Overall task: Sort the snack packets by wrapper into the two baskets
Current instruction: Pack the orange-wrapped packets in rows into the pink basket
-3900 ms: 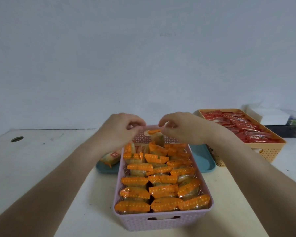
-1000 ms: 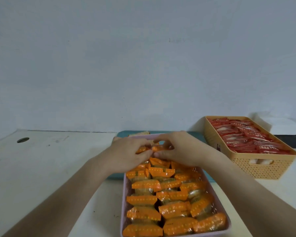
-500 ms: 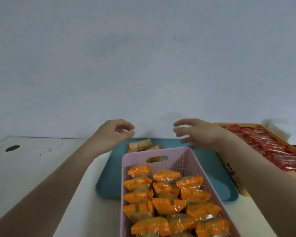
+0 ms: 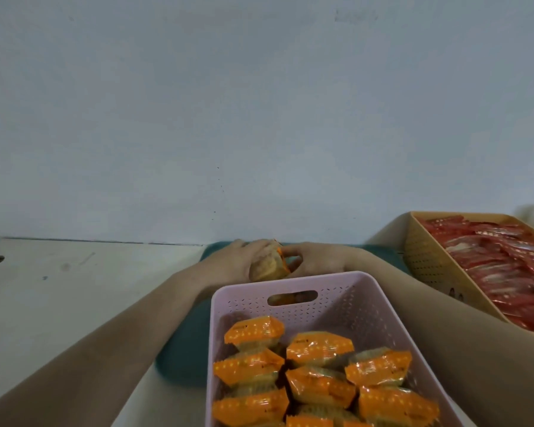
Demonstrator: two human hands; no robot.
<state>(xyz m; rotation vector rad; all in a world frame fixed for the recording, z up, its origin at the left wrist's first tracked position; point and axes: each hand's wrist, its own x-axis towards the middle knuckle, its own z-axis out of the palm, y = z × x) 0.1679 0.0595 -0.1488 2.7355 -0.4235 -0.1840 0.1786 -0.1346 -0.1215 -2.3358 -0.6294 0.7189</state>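
Behind the pink basket (image 4: 346,306), left hand (image 4: 233,261) and right hand (image 4: 319,260) together grip one orange-wrapped packet (image 4: 267,268).

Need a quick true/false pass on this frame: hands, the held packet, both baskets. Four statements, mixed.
1. The left hand and right hand hold a packet behind the pink basket. True.
2. The pink basket is empty. False: orange packets lie in its near part.
3. The yellow basket stands right of the pink basket. True.
4. The yellow basket holds orange packets. False: it holds red packets.
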